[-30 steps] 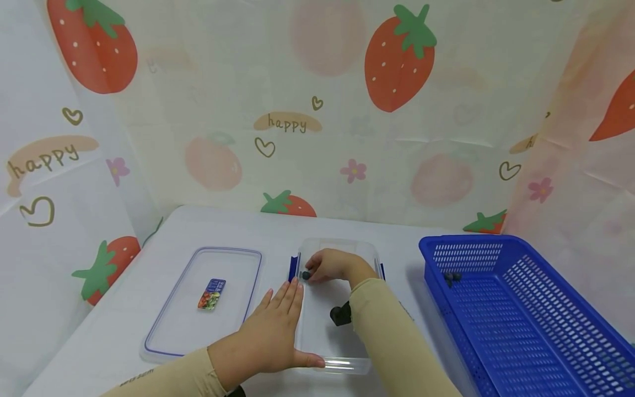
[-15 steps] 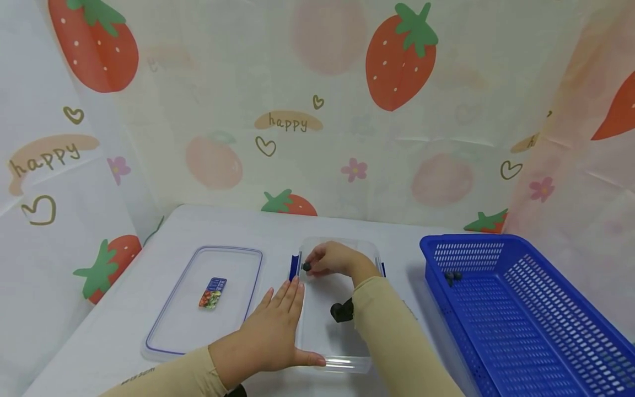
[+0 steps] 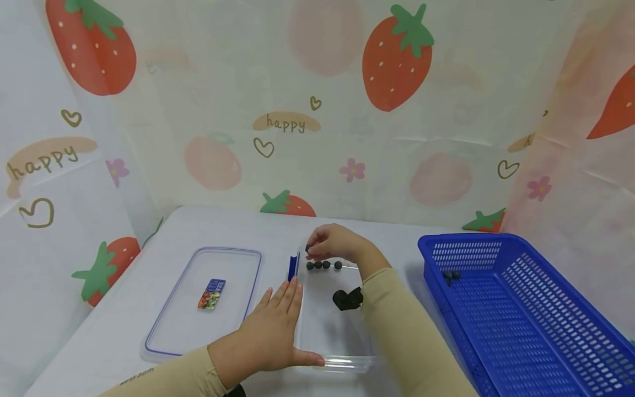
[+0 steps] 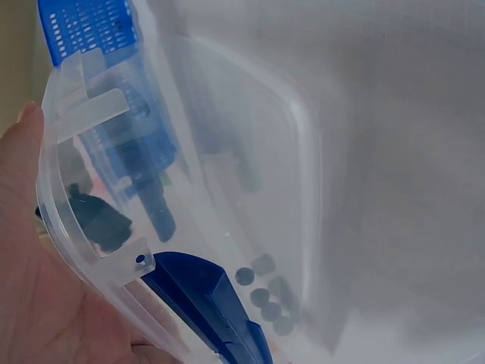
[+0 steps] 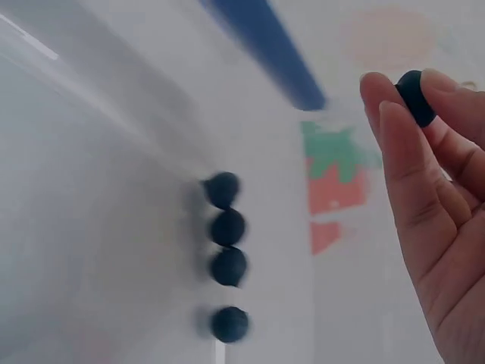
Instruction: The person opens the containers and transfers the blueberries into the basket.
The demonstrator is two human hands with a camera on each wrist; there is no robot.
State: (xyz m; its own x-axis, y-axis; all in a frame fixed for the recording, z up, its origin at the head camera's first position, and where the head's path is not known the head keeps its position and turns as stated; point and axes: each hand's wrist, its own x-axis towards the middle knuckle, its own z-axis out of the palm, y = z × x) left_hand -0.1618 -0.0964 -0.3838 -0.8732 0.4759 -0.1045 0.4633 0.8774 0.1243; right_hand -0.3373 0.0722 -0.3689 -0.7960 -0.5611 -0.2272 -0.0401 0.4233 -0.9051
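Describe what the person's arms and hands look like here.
The left sleeve and right sleeve are light tan, reaching the wrists. Small dark lettering marks the left one, with a black piece partly showing beneath it. The left hand and right hand are gloveless.

Dark blue-black on the small balls (image 3: pixel 318 265), mid-frame. Colourless and see-through in the box (image 3: pixel 347 363), with deep blue on the clip (image 3: pixel 292 268). Clear, edged in violet-blue, for the lid (image 3: pixel 178 331) at left; blue, red and green on the label (image 3: pixel 211 294). Solid blue in the latticed basket (image 3: pixel 516 331), lower right. Beige on the sleeves (image 3: pixel 416 331). White across the desk (image 3: pixel 238 226). Red strawberries (image 3: pixel 397 66) and pink flowers (image 3: pixel 352 170) over the cream backdrop (image 3: pixel 322 187).
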